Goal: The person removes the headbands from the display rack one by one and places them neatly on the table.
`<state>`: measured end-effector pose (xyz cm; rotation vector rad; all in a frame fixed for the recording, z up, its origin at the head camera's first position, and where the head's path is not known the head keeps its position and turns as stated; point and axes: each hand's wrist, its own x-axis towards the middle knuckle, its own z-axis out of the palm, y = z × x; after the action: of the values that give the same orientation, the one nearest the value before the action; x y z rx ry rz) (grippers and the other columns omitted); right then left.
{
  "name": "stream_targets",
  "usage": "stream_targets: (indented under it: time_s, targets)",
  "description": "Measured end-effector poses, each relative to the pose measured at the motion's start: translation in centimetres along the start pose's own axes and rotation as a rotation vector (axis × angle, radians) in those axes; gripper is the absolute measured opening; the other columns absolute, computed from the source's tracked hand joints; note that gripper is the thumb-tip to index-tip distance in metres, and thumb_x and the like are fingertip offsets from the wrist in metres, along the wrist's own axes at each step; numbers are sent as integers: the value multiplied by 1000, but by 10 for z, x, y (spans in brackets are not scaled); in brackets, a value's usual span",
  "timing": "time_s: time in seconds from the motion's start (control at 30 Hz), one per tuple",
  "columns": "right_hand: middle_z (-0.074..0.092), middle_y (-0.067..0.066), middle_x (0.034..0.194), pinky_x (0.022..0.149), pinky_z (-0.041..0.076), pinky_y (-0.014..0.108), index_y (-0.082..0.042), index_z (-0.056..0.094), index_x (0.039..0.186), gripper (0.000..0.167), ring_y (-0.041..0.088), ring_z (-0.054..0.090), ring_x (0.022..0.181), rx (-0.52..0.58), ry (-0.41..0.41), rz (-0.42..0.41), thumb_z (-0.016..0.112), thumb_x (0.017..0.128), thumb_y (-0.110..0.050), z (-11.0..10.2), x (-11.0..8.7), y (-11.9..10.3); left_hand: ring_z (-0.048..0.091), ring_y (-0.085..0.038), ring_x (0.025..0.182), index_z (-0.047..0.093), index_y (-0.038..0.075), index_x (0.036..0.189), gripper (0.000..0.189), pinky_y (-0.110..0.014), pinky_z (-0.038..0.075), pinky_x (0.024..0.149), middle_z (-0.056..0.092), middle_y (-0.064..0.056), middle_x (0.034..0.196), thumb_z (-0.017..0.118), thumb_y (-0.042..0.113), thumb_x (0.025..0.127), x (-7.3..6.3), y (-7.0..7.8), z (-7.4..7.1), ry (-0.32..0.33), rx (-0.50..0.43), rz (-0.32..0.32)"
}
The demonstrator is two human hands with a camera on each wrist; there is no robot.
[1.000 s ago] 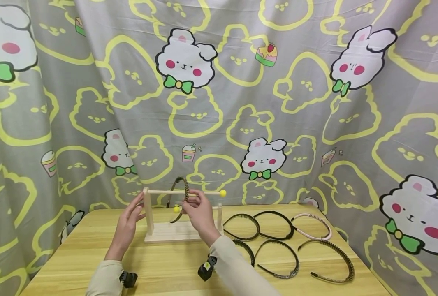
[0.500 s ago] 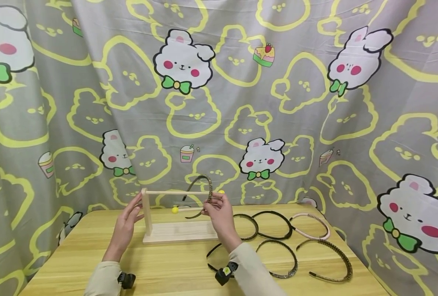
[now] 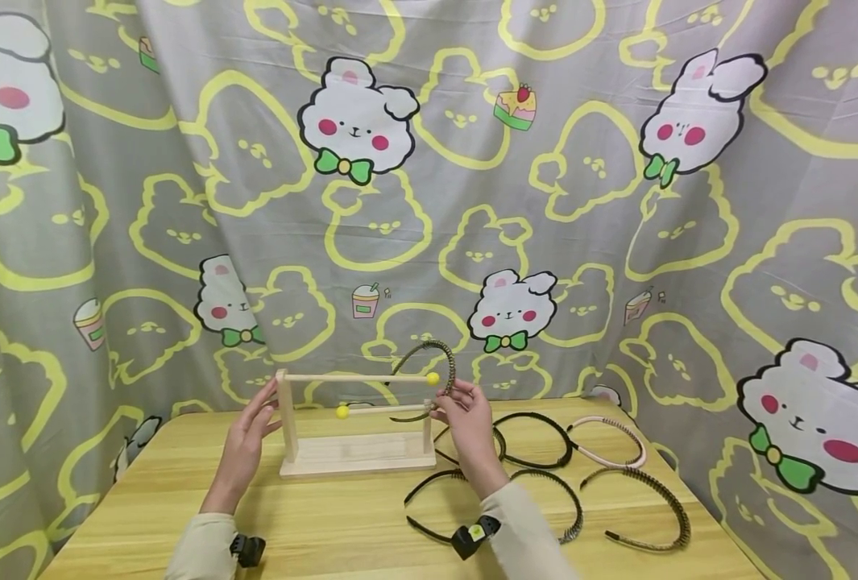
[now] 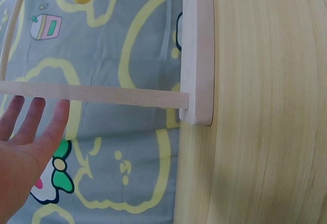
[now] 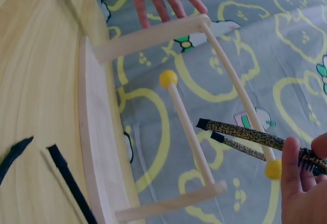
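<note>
A pale wooden rack (image 3: pixel 359 456) stands on the table, with two horizontal rods tipped by yellow balls. My left hand (image 3: pixel 243 441) has its fingers extended, fingertips against the rack's left post (image 4: pixel 117 95). At the right end my right hand (image 3: pixel 470 428) pinches a dark, gold-speckled toothed headband (image 3: pixel 450 366) between thumb and fingers. In the right wrist view the headband's two tips (image 5: pixel 240 131) point toward the rods. Its arc stands upright around the ball end of the upper rod (image 3: pixel 356 378). The lower rod (image 5: pixel 190 132) carries nothing.
Several headbands lie on the table (image 3: pixel 327 532) right of the rack, among them a black one (image 3: pixel 572 451), a pink one (image 3: pixel 642 451) and a brown toothed one (image 3: pixel 682 515). My right forearm partly covers others. A patterned curtain (image 3: pixel 588 225) hangs behind the table.
My right hand has moved right along the upper rod with the headband, from the rod's middle to its yellow ball end. The left hand has stayed at the left post.
</note>
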<state>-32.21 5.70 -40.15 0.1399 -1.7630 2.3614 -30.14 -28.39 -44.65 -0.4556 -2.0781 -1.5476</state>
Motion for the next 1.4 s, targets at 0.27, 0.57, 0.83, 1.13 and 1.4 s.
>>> stream_targets:
  time_s: [0.27, 0.57, 0.83, 1.13, 1.4]
  targets:
    - [63, 12, 111, 80, 62, 27, 5, 43, 135, 41, 18, 67, 96, 12, 45, -5, 61, 99, 2, -23, 2, -1, 47, 0, 128, 31, 9, 162, 49, -14, 52, 96, 32, -27, 160, 33, 18, 114, 0, 2, 0, -4, -7, 2]
    - [65, 9, 110, 86, 61, 27, 5, 34, 140, 44, 14, 68, 95, 89, 43, 60, 52, 100, 3, -45, -9, 0, 47, 1, 128, 31, 11, 162, 49, -15, 52, 97, 33, -25, 161, 34, 18, 114, 2, 4, 1, -4, -4, 0]
    - [62, 9, 114, 87, 59, 23, 7, 34, 139, 42, 13, 66, 98, 139, -26, 183, 49, 100, 0, -52, -29, 8, 47, 3, 128, 31, 11, 162, 49, -13, 51, 96, 32, -25, 161, 33, 16, 114, 2, 3, 0, -5, -6, -4]
    - [62, 9, 117, 93, 56, 21, 15, 42, 135, 40, 15, 62, 103, 142, -143, 291, 50, 100, -2, -39, -57, 21, 47, 4, 127, 31, 9, 162, 49, -12, 51, 95, 32, -27, 160, 32, 15, 113, 1, 2, -1, -7, -13, 5]
    - [62, 17, 121, 98, 56, 25, 17, 47, 128, 34, 18, 66, 105, 181, -220, 370, 53, 98, 1, -17, -87, 41, 47, 4, 127, 31, 8, 162, 49, -13, 51, 96, 31, -27, 161, 33, 17, 114, 0, 1, 0, -9, -6, 8]
